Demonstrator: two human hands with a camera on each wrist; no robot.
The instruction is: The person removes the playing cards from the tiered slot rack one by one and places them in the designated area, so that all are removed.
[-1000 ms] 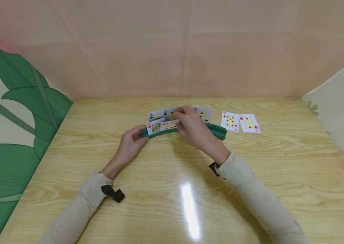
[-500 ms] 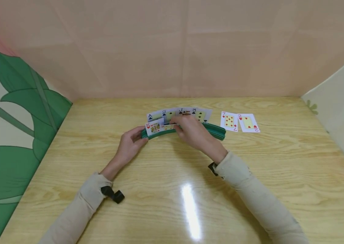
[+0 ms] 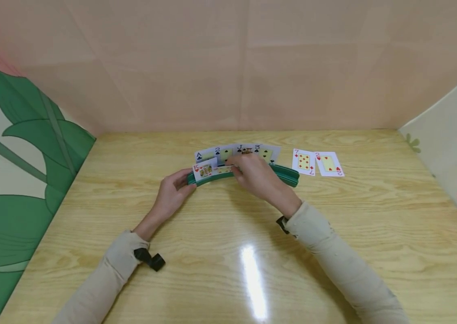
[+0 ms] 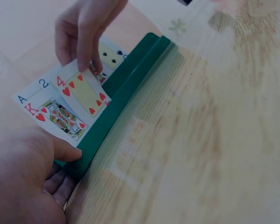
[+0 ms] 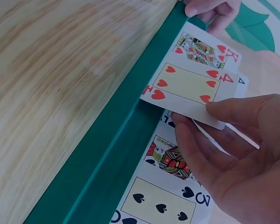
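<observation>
My left hand grips the left end of a curved green card holder, thumb in front and fingers behind. In the right wrist view my right hand pinches the four of hearts at its edge, thumb on its face. The card's lower edge is at the front slot of the holder, overlapping the king of hearts. Behind, in the rear row, stand the ace, the two, a jack and the three of spades. My right hand partly hides that row in the head view.
To the right of the holder, the seven of diamonds and the two of hearts lie face up on the wooden table. A draped cloth wall rises behind the table.
My right hand has lowered slightly with the four of hearts towards the holder's front slot, and the jack behind has come into sight. My left hand has kept its grip on the holder.
</observation>
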